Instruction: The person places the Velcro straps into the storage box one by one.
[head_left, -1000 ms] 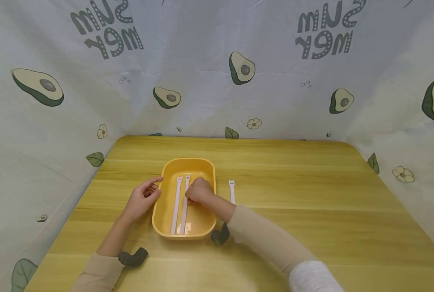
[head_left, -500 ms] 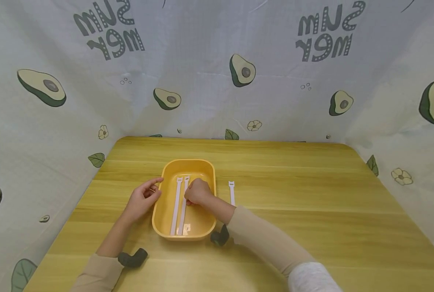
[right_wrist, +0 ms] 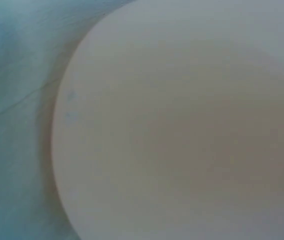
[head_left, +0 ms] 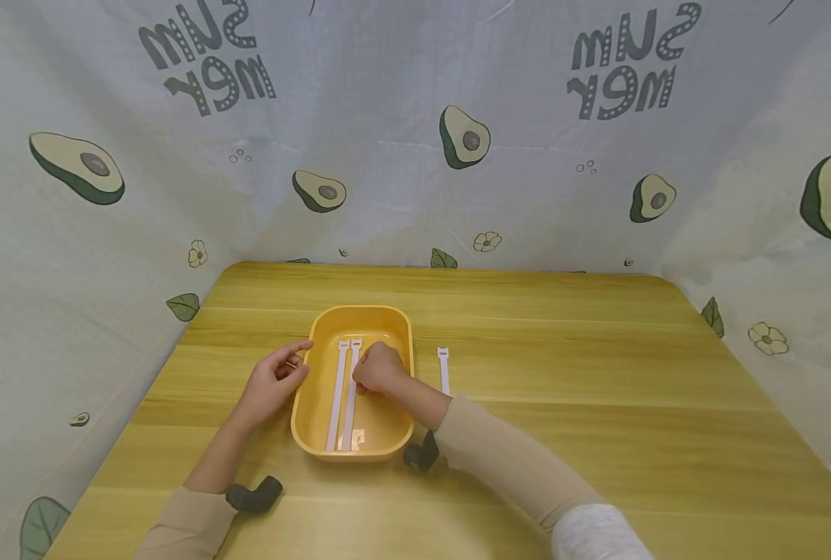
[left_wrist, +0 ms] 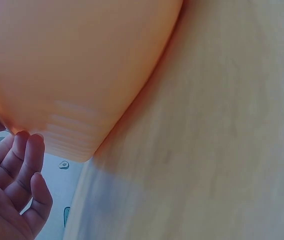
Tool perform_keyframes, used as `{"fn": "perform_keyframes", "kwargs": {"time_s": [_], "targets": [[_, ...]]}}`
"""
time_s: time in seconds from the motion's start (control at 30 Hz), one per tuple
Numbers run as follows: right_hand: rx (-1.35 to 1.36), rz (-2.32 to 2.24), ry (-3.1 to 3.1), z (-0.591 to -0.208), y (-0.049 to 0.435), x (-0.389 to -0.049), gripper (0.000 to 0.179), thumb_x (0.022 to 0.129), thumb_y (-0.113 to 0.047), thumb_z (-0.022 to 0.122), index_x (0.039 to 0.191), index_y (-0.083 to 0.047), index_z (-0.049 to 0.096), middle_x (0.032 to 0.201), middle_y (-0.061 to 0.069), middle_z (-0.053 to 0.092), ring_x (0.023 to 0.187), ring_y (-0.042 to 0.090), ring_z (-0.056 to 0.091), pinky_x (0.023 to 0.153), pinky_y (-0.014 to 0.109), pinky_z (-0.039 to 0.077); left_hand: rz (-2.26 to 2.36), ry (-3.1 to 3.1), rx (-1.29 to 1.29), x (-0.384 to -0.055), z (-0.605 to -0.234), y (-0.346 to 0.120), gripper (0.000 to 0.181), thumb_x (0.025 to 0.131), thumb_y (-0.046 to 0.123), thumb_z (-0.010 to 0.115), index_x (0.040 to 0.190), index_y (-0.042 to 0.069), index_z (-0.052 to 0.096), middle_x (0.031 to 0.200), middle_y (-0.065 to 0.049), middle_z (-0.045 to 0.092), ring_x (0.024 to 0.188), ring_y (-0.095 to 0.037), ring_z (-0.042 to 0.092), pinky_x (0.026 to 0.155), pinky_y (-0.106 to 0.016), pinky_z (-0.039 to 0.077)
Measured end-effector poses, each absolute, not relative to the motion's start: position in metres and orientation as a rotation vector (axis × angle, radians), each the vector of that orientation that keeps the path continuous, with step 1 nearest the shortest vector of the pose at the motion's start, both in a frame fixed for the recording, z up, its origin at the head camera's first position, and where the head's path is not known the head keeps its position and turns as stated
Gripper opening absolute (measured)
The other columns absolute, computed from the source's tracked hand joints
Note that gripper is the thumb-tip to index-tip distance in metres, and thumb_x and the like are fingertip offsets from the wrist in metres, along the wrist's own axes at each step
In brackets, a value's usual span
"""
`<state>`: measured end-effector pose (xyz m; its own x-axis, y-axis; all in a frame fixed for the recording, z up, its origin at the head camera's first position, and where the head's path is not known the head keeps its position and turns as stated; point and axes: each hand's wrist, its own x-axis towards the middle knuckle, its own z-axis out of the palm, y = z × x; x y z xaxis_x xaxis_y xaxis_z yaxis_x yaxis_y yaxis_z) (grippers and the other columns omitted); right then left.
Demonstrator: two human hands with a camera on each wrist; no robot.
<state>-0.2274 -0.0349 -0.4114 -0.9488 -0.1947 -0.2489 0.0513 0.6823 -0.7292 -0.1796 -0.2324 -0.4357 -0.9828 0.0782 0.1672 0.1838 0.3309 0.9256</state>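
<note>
A yellow plastic tray point(head_left: 387, 420) sits on the wooden table, left of its middle. Two flat white cable ties with wide slotted heads lie lengthwise in it: the left cable tie point(head_left: 337, 397) and, close beside it, the right cable tie point(head_left: 349, 412). My right hand point(head_left: 382, 367) reaches into the tray, fingers curled, and pinches the right tie's edge; its fingertips are partly hidden. My left hand point(head_left: 274, 379) rests against the tray's left side, fingers loosely bent. In the left wrist view, fingertips point(left_wrist: 36, 142) touch the tray's outer wall point(left_wrist: 97, 75).
A third white cable tie point(head_left: 445, 369) lies on the table point(head_left: 597, 373) right of the tray, partly covered by the right forearm. Dark wrist mounts point(head_left: 256, 495) sit at both cuffs. An avocado-print curtain point(head_left: 387, 117) surrounds the table's back and sides.
The right-hand tie in the tray has shifted slightly left and now lies more parallel to the other tie. My right hand has moved slightly left; my left hand has stayed put.
</note>
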Motion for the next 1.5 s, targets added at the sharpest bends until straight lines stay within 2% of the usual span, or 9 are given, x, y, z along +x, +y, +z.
{"fn": "perform_keyframes", "kwargs": {"time_s": [0.43,0.7,0.83,1.03,1.13,1.33,1.5], "targets": [[-0.232,-1.236,2.585,-0.412,-0.029,-0.225,0.024,0.085,-0.002,0.065,0.062,-0.005,0.065,0.052,0.005,0.062,0.046,0.013,0.056,0.045,0.02,0.04,-1.776,-2.461,-0.262,-0.18,-0.437,-0.232,0.038,0.095,0.002,0.059,0.131,-0.007,0.054,0.092,-0.011,0.055,0.066,-0.008,0.049,0.057,-0.019,0.041],[-0.347,-1.549,2.438,-0.408,-0.024,-0.223,0.008,0.085,-0.004,0.069,0.08,-0.004,0.063,0.065,0.002,0.06,0.06,0.029,0.065,0.05,0.024,0.049,-1.801,-2.453,-0.269,-0.181,-0.439,-0.232,0.038,0.095,0.001,0.059,0.131,-0.009,0.053,0.092,-0.011,0.053,0.065,-0.008,0.048,0.056,-0.019,0.04],[-0.449,-1.604,2.377,-0.401,-0.016,-0.22,0.008,0.086,-0.008,0.069,0.087,-0.003,0.064,0.07,0.004,0.06,0.068,0.036,0.066,0.057,0.028,0.052,-1.797,-2.445,-0.275,-0.179,-0.438,-0.232,0.038,0.095,0.001,0.059,0.131,-0.01,0.053,0.091,-0.009,0.054,0.064,-0.008,0.048,0.056,-0.019,0.04],[-0.448,-1.688,2.283,-0.389,0.0,-0.214,0.012,0.088,-0.01,0.069,0.094,-0.001,0.064,0.073,0.005,0.059,0.076,0.042,0.064,0.072,0.04,0.056,-1.792,-2.442,-0.25,-0.177,-0.435,-0.231,0.039,0.094,0.001,0.061,0.131,-0.008,0.055,0.092,-0.01,0.055,0.066,-0.008,0.049,0.056,-0.019,0.041],[-0.452,-1.747,2.227,-0.388,0.007,-0.211,0.012,0.088,-0.007,0.069,0.095,0.001,0.064,0.073,0.004,0.06,0.073,0.039,0.064,0.074,0.044,0.056,-1.801,-2.443,-0.245,-0.178,-0.435,-0.232,0.039,0.094,0.001,0.061,0.131,-0.007,0.054,0.093,-0.012,0.055,0.066,-0.008,0.049,0.056,-0.019,0.04],[-0.471,-1.864,2.128,-0.389,0.019,-0.203,0.014,0.087,-0.003,0.069,0.098,0.004,0.063,0.077,0.003,0.063,0.065,0.017,0.063,0.076,0.049,0.055,-1.797,-2.452,-0.239,-0.178,-0.435,-0.232,0.04,0.094,0.002,0.061,0.132,-0.007,0.054,0.093,-0.01,0.055,0.065,-0.008,0.048,0.055,-0.019,0.04],[-0.469,-1.951,2.095,-0.391,0.03,-0.196,0.012,0.089,0.0,0.067,0.096,0.009,0.063,0.075,0.002,0.063,0.061,0.012,0.061,0.068,0.036,0.057,-1.801,-2.446,-0.249,-0.178,-0.435,-0.233,0.04,0.094,0.002,0.061,0.132,-0.009,0.053,0.092,-0.009,0.055,0.064,-0.008,0.047,0.055,-0.019,0.04]]}}
